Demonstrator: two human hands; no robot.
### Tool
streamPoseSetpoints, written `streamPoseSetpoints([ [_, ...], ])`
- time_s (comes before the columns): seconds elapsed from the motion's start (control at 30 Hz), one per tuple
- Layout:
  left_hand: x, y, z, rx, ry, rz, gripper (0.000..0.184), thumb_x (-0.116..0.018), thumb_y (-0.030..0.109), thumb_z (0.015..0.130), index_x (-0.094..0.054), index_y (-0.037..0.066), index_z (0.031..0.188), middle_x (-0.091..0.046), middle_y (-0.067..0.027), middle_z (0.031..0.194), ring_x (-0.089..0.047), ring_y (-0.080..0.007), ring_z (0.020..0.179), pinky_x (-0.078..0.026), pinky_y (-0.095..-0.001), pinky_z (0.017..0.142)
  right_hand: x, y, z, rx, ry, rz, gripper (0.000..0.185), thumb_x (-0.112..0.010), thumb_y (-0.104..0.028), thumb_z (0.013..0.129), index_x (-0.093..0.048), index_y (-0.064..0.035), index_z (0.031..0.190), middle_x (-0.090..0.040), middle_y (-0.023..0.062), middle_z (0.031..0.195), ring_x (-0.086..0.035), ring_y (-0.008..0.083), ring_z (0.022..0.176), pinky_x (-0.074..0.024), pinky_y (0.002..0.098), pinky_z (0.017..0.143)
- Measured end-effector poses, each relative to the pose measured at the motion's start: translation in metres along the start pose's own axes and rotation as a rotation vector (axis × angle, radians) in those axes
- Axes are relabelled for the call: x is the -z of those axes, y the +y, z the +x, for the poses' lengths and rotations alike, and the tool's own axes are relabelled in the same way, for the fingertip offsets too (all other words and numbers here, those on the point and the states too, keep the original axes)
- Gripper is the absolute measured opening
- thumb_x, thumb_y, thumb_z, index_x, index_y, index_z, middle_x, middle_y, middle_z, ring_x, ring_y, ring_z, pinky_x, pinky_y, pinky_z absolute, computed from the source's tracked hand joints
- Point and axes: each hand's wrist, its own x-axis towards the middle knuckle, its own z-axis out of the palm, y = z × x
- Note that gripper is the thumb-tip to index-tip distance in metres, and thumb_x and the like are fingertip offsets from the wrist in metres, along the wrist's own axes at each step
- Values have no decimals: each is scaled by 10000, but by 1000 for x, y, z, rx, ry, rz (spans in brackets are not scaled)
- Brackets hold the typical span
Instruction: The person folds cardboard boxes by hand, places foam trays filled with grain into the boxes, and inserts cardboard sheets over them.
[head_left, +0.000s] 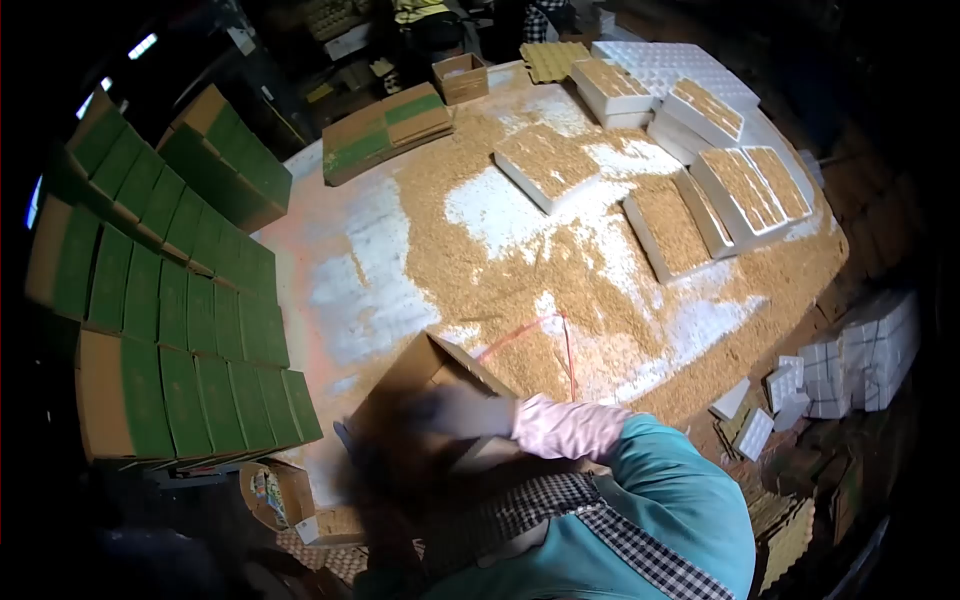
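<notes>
A brown cardboard box (pixel 395 385) stands open and tilted at the near edge of the table, right in front of my body. My right hand (pixel 460 412), in a dark glove below a pink sleeve cuff, is over the box's opening. Motion smears its fingers, so what they hold does not show. At the box's left side a bluish bit of my left hand (pixel 343 434) appears, close against the cardboard. Shadow and blur hide most of that hand. The inside of the box is only partly visible.
Green and brown cartons (pixel 180 305) are stacked along the left. Sawdust (pixel 470 270) covers much of the table (pixel 350 270). White foam boxes (pixel 660 235) filled with sawdust stand at the right. A flat green carton (pixel 385 130) lies at the back. Foam pieces (pixel 755 430) lie beyond the right edge.
</notes>
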Motion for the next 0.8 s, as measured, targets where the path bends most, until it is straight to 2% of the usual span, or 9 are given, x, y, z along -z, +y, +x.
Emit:
streamPoseSetpoints([
  [0.03, -9, 1, -5, 4, 38, 10, 563, -444, 215, 968, -259, -11, 1449, -404, -175, 1398, -432, -282, 1255, -330, -371, 1070, 98, -19, 28, -460, 6, 108, 390, -542, -331, 922, -606, -26, 1156, -673, 160, 1008, -654, 277, 894, -513, 372, 811],
  [0.2, -42, 12, -21, 29, 178, 29, 512, -394, 203, 1017, -239, -3, 1459, -409, -151, 1396, -446, -253, 1242, -352, -333, 1055, 314, 320, -13, -1036, 1187, -194, 747, -638, -377, 854, -336, 143, 1297, -609, 245, 986, -641, 283, 815, -533, 356, 644],
  [0.27, -40, 2, -16, 68, 164, -2, 509, -393, 175, 1014, -231, -2, 1463, -396, -152, 1412, -429, -249, 1263, -340, -329, 1066, 349, 367, -1, -1446, 1365, -82, 722, -602, -480, 869, -467, 156, 1183, -628, 276, 1004, -644, 326, 892, -519, 395, 746],
  [0.3, -33, -9, -13, 100, 144, -19, 519, -402, 149, 1000, -228, -3, 1465, -382, -157, 1429, -409, -251, 1286, -323, -332, 1080, 358, 410, -17, -1523, 1240, 154, 732, -589, -501, 813, -460, 79, 1242, -552, 318, 1205, -553, 367, 1153, -425, 436, 974],
  [0.37, -30, -7, -8, 169, 114, -36, 543, -419, 98, 974, -221, -6, 1469, -354, -168, 1462, -368, -256, 1334, -289, -338, 1108, 355, 426, -34, -1342, 942, -454, 497, -607, -443, 889, -657, 38, 772, -669, 184, 787, -662, 257, 797, -522, 395, 658],
  [0.5, -31, 10, -12, 128, 159, 519, 717, -381, -77, 791, -211, 2, 1483, -345, -204, 1469, -331, -305, 1364, -252, -376, 1126, 337, 374, -72, -1010, 1005, 502, 325, -715, -291, 840, -651, 27, 820, -635, 111, 646, -583, 191, 466, -478, 310, 457],
  [0.67, -30, 5, -10, 113, 127, 500, 665, -399, -53, 835, -229, 2, 1475, -350, -216, 1462, -352, -309, 1352, -282, -371, 1114, 268, 289, -227, -837, 824, 631, 361, -644, -40, 856, -558, 19, 1201, -631, 106, 1060, -621, 189, 887, -529, 300, 783],
  [0.77, -25, -11, -10, 21, 118, 525, 597, -442, 1, 919, -220, -7, 1473, -359, -192, 1463, -353, -283, 1355, -299, -355, 1112, 254, 229, -264, -1127, 737, 531, 289, -593, -8, 873, -570, 10, 1160, -573, 102, 1201, -567, 198, 1037, -514, 333, 851],
  [0.8, -22, -15, -11, -39, 114, 520, 578, -452, 15, 938, -225, -10, 1469, -370, -191, 1456, -348, -285, 1360, -307, -361, 1109, 245, 230, -275, -905, 659, 270, 255, -583, -56, 886, -583, -9, 1136, -582, 88, 1162, -559, 192, 1033, -499, 341, 867],
])
